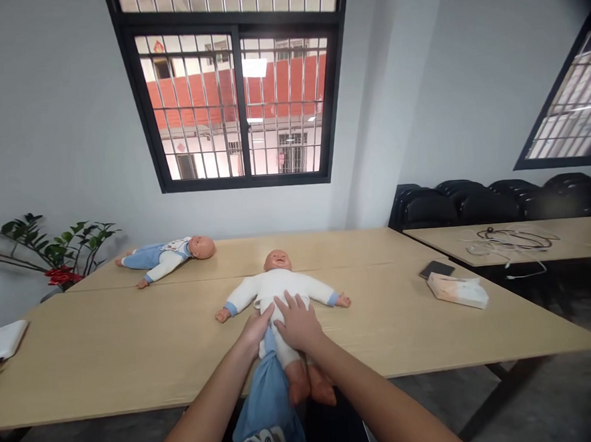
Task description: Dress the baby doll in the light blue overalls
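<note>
A baby doll [279, 282] lies on its back in the middle of the table, arms spread, in a white top with blue cuffs and white leggings. Its bare feet reach past the front edge. My left hand [257, 330] is at the doll's hip, closed around something I cannot make out, beside the upper end of a blue garment [269, 396]. That garment hangs down over the edge and has a printed face at its lower end. With fingers spread, my right hand [297, 321] lies flat on the doll's belly and upper leg.
Another doll [160, 256] in blue and white lies at the back left, near a plant [62, 252]. On the right are a tissue pack [457, 291], a dark phone [436, 269] and, on a second table, cables [514, 241]. A white object [3, 342] sits at the left edge.
</note>
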Action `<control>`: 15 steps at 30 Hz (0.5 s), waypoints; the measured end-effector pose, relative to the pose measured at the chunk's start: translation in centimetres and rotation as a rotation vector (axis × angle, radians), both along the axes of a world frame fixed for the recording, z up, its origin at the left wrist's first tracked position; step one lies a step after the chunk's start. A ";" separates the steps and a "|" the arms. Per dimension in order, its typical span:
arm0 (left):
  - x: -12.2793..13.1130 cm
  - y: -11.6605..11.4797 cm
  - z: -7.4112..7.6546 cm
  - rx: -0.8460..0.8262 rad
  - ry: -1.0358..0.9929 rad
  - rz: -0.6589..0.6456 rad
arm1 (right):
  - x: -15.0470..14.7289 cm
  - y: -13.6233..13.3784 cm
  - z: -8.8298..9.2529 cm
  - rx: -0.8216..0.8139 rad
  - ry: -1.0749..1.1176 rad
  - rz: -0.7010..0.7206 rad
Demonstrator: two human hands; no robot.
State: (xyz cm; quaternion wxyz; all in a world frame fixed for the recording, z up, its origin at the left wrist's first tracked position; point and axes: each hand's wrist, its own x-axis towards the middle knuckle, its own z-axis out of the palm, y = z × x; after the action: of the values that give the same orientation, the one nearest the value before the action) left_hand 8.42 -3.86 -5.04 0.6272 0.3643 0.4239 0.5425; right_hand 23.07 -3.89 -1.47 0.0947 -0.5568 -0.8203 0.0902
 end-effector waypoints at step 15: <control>-8.2 -7.1 3.0 -0.075 -0.054 0.183 | -1.0 -7.6 -4.0 0.516 0.686 0.065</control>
State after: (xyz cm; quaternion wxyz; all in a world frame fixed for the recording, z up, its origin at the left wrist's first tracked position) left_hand 0.18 -11.00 -2.01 0.5996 0.2852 0.4583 0.5908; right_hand 22.04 -11.47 -5.48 0.4952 -0.4264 -0.7542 0.0648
